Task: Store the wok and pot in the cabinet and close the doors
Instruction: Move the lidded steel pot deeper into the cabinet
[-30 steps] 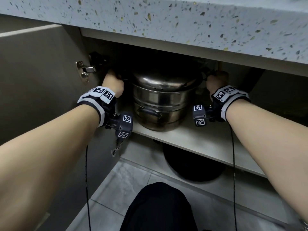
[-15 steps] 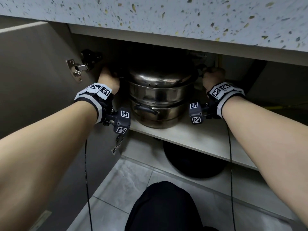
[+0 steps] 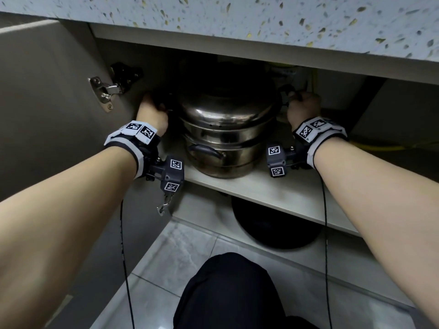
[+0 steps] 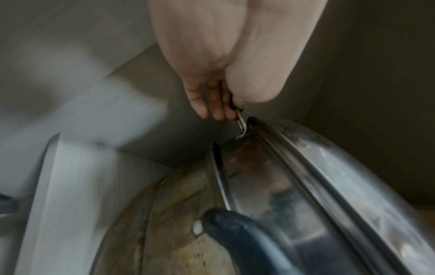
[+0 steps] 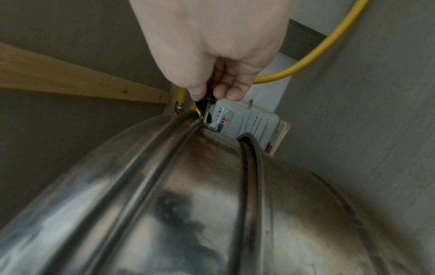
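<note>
A tiered steel pot (image 3: 223, 141) with a domed lid stands on the cabinet's middle shelf (image 3: 273, 193). My left hand (image 3: 152, 110) grips its upper left handle; in the left wrist view the left hand (image 4: 219, 96) curls round the handle's wire loop beside the pot (image 4: 306, 195). My right hand (image 3: 301, 105) grips the upper right handle; the right wrist view shows the right hand (image 5: 221, 81) pinching that handle above the pot (image 5: 188, 204). A dark round wok (image 3: 273, 229) lies on the cabinet floor below the shelf.
The left cabinet door (image 3: 47, 103) stands open, its hinge (image 3: 104, 91) near my left hand. A yellow hose (image 5: 306, 59) and a white gas meter (image 5: 244, 121) sit behind the pot. The speckled countertop (image 3: 261, 20) overhangs. My dark-clad knee (image 3: 228, 290) is below.
Both hands hold the same handles as before. The pot stays on the shelf; the head view has shifted slightly closer.
</note>
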Available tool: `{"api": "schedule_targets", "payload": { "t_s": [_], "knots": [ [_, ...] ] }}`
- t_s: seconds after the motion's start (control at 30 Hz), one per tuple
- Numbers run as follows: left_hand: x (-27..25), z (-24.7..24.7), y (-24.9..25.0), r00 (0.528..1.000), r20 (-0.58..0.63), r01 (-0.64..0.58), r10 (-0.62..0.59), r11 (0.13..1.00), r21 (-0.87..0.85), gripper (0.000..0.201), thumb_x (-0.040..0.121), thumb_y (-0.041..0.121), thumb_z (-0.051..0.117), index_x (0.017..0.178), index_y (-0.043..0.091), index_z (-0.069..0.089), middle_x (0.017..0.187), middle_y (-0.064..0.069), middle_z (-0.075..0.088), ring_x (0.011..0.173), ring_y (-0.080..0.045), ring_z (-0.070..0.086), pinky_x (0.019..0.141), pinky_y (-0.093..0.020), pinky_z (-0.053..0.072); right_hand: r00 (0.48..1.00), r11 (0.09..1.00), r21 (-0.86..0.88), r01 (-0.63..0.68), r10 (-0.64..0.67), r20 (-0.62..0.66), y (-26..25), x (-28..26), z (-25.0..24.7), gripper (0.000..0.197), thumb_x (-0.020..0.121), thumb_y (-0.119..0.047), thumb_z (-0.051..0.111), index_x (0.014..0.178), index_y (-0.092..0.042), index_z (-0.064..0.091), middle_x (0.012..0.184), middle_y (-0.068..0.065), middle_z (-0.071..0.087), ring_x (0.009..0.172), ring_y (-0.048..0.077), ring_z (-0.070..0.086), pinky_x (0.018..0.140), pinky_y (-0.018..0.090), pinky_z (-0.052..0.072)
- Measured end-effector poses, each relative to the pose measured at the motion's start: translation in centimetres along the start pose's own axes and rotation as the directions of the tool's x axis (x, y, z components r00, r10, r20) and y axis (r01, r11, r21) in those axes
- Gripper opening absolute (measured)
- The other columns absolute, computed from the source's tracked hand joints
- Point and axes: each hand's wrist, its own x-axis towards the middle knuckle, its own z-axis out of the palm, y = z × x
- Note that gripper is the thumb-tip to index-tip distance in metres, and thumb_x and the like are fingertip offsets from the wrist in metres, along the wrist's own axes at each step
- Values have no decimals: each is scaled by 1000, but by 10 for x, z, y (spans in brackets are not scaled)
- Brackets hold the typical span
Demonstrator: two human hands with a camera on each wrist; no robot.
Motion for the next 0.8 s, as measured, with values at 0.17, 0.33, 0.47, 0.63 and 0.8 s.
{"api": "schedule_targets", "payload": {
  "t_s": [0.17,0.33,0.47,0.63,0.8],
  "knots": [
    [-7,-5,10,1000,8,28,-28,1000,-2,47,91,12,49,138,8,48,134,-17,58,124,-35,54,103,-30,42,1000,999,-51,1,-1,8,1,-6,-4,34,97,-26,47,111,-2,67,114,18,68,102,30,63,74,21,36],
    [-25,-6,11,996,-30,79,-78,996,31,54,89,11,44,142,8,36,139,-20,53,128,-39,50,109,-40,39,999,996,-90,18,-16,28,-4,-14,-7,34,98,-24,46,114,-2,66,116,18,67,109,31,63,75,22,36],
    [-29,-12,10,998,7,62,-64,991,120,55,89,11,43,143,13,37,138,-19,53,127,-41,50,106,-41,40,999,992,-122,12,-7,41,-3,-18,-10,33,98,-24,46,109,-1,67,103,17,66,100,28,63,74,23,37],
    [-33,-14,9,996,52,61,-69,988,143,64,91,13,44,151,25,26,141,-16,51,129,-40,49,108,-40,38,998,990,-134,34,-26,56,1,-17,-10,26,98,-25,47,91,-7,64,87,8,56,82,19,53,72,24,37],
    [-33,-12,11,991,103,65,-90,971,229,80,87,9,45,156,28,8,145,-19,47,131,-42,47,110,-43,39,995,987,-142,76,-66,73,4,-16,-14,33,98,-27,47,100,0,66,86,10,57,81,21,54,71,25,37]
  ]
}}
